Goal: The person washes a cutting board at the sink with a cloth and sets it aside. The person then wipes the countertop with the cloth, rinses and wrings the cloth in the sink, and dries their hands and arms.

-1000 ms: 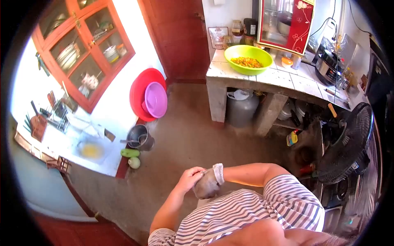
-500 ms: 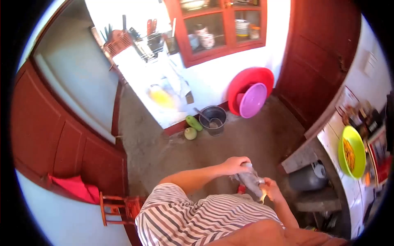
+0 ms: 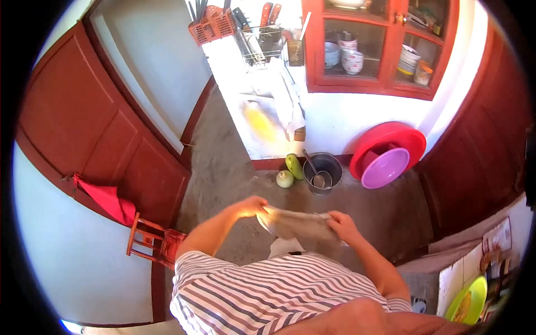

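Note:
A greyish-beige cloth (image 3: 298,224), blurred by motion, is stretched out in front of my body above the concrete floor. My left hand (image 3: 249,207) is closed on its left end. My right hand (image 3: 341,225) grips the other end, fingers wrapped over the upper corner. The lower part of the cloth hangs loose between the two hands.
A dark bucket (image 3: 322,174) with a ladle stands by the wall, beside a green gourd (image 3: 294,166) and a pale round vegetable (image 3: 285,178). Red (image 3: 412,139) and pink basins (image 3: 385,168) lean nearby. A wooden chair (image 3: 162,245) is at left, a yellow-green bowl (image 3: 474,301) at lower right.
The cloth was bunched up between my hands; now it is spread wide. My left hand has moved left, and my hands are farther apart. The view has swung left.

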Available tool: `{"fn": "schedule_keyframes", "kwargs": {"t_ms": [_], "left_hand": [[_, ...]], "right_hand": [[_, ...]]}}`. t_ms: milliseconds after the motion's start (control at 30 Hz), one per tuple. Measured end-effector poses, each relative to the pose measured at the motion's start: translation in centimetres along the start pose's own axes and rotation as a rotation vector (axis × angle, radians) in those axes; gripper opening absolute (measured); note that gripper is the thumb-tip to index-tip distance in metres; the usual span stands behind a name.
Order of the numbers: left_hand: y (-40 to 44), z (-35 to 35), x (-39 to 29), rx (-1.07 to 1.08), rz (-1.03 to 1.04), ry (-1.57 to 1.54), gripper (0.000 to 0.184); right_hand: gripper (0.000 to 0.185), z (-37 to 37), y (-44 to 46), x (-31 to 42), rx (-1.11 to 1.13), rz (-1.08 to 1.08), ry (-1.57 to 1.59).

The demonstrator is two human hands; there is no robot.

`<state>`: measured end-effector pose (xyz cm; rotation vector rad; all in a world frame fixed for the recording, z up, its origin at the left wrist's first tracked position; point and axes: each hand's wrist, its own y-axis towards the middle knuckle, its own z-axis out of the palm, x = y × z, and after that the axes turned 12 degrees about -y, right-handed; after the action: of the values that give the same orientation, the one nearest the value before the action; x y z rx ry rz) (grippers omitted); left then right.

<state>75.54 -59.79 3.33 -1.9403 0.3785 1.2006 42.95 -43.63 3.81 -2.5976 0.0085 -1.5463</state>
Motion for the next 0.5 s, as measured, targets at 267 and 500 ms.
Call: {"fn": "schedule_keyframes", "kwargs": {"t_ms": [267,500], "left_hand": [[9.0,-27.7,-10.8,-0.438,0.398,0.696,0.015],[23.8,-37.5,-17.8,-0.978,0.168,0.926,0.042]], "right_hand": [[0.038,4.3,25.7,8.8,-0.107,-0.098,0.328],[0.043,5.0,39.0,9.5,-0.316,-0.135,-0.433]]}}
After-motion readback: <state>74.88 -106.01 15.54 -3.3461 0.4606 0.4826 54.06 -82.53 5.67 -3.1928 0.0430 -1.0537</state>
